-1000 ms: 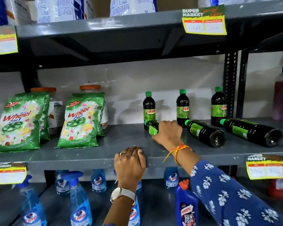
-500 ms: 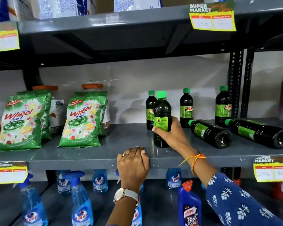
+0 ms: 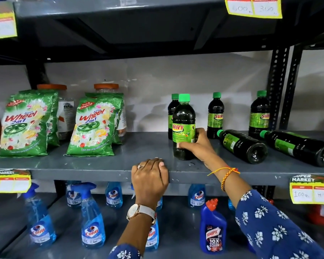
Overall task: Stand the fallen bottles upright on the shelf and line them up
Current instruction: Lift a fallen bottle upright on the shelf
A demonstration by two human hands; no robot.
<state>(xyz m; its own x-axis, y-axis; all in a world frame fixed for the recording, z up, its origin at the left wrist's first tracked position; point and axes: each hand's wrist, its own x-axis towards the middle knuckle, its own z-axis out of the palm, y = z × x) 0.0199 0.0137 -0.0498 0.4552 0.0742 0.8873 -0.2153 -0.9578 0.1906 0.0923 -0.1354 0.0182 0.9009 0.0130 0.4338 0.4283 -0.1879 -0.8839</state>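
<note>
Head view, read from the left: detergent packets [image 3: 24,122] are leaned against jars, well apart from the work. At the shelf [image 3: 101,165] front edge the left hand [image 3: 150,176] is hooked, fingers [image 3: 158,163] curled together over the lip and clamped on nothing else, probably for balance. Just right of it, the held bottle [image 3: 183,128] is stood upright near the front, ahead of the back row [image 3: 215,114], and is gripped low by the right hand [image 3: 196,144], fingers wrapped around its label, likely so it can be slid back into line. Further right, two fallen bottles [image 3: 241,144] are left on their sides, caps toward the back row, bases forward, not yet stood up
</note>
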